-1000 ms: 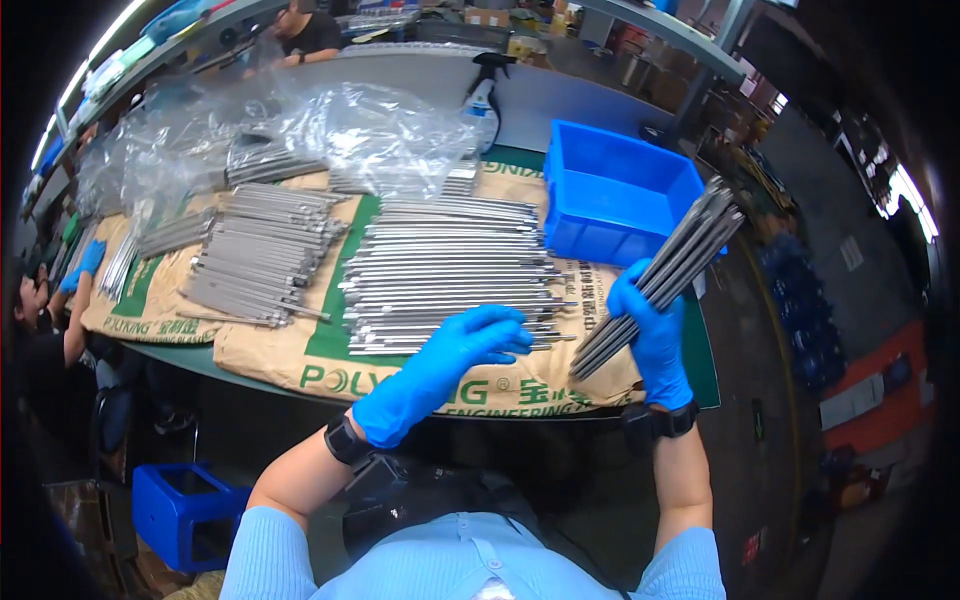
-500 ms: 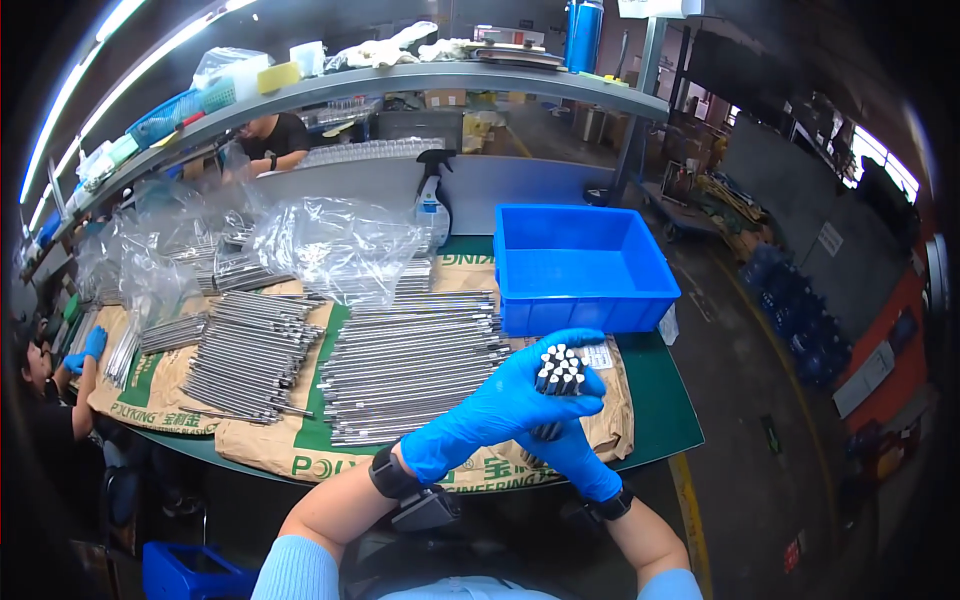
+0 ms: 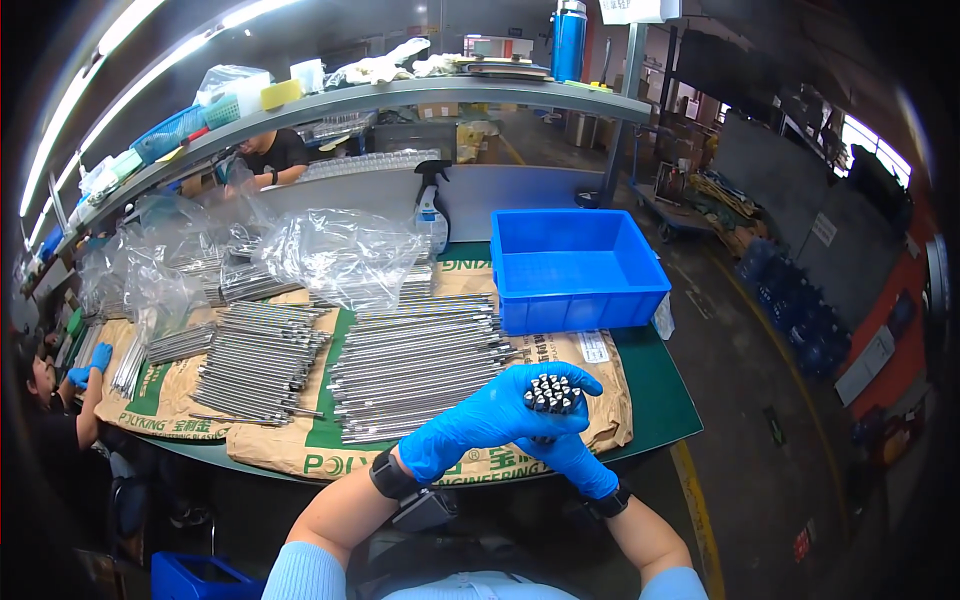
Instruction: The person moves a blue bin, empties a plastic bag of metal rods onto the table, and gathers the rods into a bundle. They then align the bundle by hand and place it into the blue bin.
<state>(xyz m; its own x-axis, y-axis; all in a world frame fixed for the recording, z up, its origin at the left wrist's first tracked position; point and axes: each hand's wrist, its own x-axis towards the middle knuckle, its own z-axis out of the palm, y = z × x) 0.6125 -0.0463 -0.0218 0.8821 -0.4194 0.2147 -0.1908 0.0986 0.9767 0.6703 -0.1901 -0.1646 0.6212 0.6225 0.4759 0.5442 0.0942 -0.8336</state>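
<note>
Both hands (image 3: 520, 425) around rod bundle (image 3: 552, 394)

A blue bin (image 3: 580, 268) sits on the green table (image 3: 655, 395), just beyond brown paper sacks (image 3: 300, 455) spread under rows of metal rods (image 3: 415, 365). Clear plastic bags (image 3: 340, 255) lie behind the rods, beside a spray bottle (image 3: 432, 212). An overhead shelf (image 3: 400, 97) carries containers and a blue flask (image 3: 568, 40). A co-worker (image 3: 268, 155) sits behind the table; another person's blue glove (image 3: 88, 365) shows at far left.
</note>
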